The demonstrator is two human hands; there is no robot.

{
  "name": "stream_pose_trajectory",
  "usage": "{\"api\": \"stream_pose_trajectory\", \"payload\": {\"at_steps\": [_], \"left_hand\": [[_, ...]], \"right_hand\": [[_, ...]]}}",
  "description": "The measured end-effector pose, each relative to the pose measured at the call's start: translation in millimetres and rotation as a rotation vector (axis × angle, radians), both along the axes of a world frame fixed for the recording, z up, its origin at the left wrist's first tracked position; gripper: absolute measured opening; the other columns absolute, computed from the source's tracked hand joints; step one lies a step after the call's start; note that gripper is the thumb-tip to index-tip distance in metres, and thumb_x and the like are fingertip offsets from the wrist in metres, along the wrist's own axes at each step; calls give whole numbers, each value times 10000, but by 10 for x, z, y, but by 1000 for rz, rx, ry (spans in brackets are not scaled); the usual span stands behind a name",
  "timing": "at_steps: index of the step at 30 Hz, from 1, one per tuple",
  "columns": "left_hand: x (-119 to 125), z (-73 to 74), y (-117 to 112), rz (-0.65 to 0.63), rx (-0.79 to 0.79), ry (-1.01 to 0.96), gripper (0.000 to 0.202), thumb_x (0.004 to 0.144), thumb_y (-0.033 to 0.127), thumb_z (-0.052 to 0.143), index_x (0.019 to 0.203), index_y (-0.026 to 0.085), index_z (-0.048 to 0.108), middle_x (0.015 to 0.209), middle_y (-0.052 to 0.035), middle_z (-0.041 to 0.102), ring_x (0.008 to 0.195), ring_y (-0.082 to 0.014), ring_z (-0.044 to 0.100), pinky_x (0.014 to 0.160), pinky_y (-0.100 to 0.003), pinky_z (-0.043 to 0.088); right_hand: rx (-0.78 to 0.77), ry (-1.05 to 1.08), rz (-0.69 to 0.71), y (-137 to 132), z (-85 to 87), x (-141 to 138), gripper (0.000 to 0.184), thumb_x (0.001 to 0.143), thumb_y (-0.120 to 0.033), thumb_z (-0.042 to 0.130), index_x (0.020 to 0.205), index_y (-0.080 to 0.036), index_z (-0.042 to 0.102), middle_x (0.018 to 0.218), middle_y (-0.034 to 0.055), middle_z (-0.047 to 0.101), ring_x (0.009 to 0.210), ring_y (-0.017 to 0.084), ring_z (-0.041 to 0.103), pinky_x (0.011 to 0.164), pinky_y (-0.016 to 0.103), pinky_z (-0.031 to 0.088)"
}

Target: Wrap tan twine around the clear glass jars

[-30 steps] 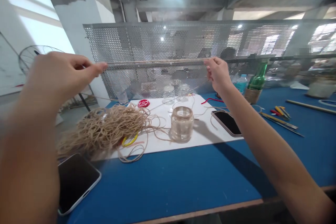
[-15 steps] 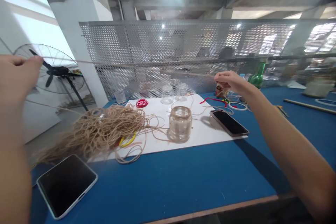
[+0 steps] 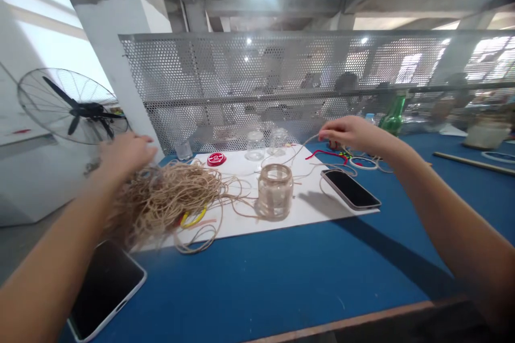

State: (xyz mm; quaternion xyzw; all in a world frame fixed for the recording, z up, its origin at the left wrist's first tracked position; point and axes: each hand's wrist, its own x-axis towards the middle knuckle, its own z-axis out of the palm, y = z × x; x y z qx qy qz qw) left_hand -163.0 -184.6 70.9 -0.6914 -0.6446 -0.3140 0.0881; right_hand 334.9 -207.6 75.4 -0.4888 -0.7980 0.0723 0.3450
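Note:
Over the white sheet's right part, my right hand (image 3: 349,134) is closed in a pinch on a thin strand of twine (image 3: 308,142), which droops toward the middle of the sheet. My left hand (image 3: 129,154) is above the back left of a tangled heap of twine (image 3: 177,187); motion smears its fingers, and I cannot see whether it holds anything. A glass jar (image 3: 276,193) with twine around its neck stands upright between the hands, touching neither. Yellow scissor handles (image 3: 193,217) peek out beneath the heap.
A phone (image 3: 351,188) lies right of the jar, another phone (image 3: 108,289) under my left forearm. Glass jars (image 3: 255,146) and a red lid (image 3: 216,158) are at the back. Farther right are a green bottle (image 3: 394,113) and a wooden stick (image 3: 475,163).
My left hand has swung down and right from the far left to the twine heap. The strand stretched between both hands has gone slack. My right hand has dropped slightly.

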Motion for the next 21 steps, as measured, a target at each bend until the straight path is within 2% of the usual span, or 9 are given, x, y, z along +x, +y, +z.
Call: {"api": "stream_pose_trajectory", "payload": {"at_steps": [1,3,4,6,8,11,15,18,21], "left_hand": [[345,3,-38,-47,0,60,310,702,442,576,803,151,607,767,-21,581,1097,-334,421,902,-460,263],[1050,17,-161,-364,-67,79,364,808,442,472,1019,170,589,1076,-49,592,1094,-251,460,912,-361,336],[1370,24,-239,-505,-82,21,376,854,438,403,1093,190,555,1155,-52,566,1079,-220,481,885,-328,372],[1873,31,-395,-746,-115,-101,376,890,424,356,1148,199,511,1118,-65,581,1009,-188,521,794,-280,427],[2153,30,-508,-898,-177,-217,366,922,381,290,1102,161,521,909,-70,619,807,-148,570,696,-255,449],[2211,24,-566,-840,-115,-264,330,914,350,324,1046,152,553,718,-32,599,618,-122,533,579,-238,425],[1978,54,-568,-731,-13,-21,282,866,350,435,999,194,628,820,-24,654,722,-144,565,657,-246,424],[1781,103,-578,-650,-21,70,296,863,381,430,966,217,654,887,-26,677,781,-164,586,676,-248,428],[1621,147,-566,-579,-65,81,312,856,418,428,929,222,660,860,-32,681,746,-168,594,605,-237,423]], "right_hand": [[42,-99,30,-67,7,-163,184,778,-371,575,705,-224,656,579,-10,574,524,111,455,532,258,309],[164,-201,70,-193,19,-507,214,831,-370,511,734,-232,642,589,-19,566,529,103,435,539,254,282],[232,-233,80,-244,24,-671,221,848,-366,486,751,-235,635,615,-18,575,548,104,438,547,253,272],[340,-289,102,-310,34,-938,223,868,-347,455,759,-230,612,682,-14,595,598,107,453,565,248,260],[417,-302,70,-328,42,-1094,223,887,-290,406,773,-218,584,727,-5,604,625,111,462,568,245,246],[460,-306,62,-315,28,-1139,213,904,-294,369,858,-207,558,790,15,616,656,124,483,570,244,241],[396,-368,192,-337,-56,-1052,200,908,-309,373,970,-226,544,851,17,634,698,133,515,587,241,261],[348,-388,154,-361,-108,-987,197,904,-274,368,934,-223,556,818,19,634,681,133,510,585,245,266],[289,-387,133,-355,-121,-945,229,908,-299,366,843,-213,568,750,13,617,642,124,484,566,245,261]]}}
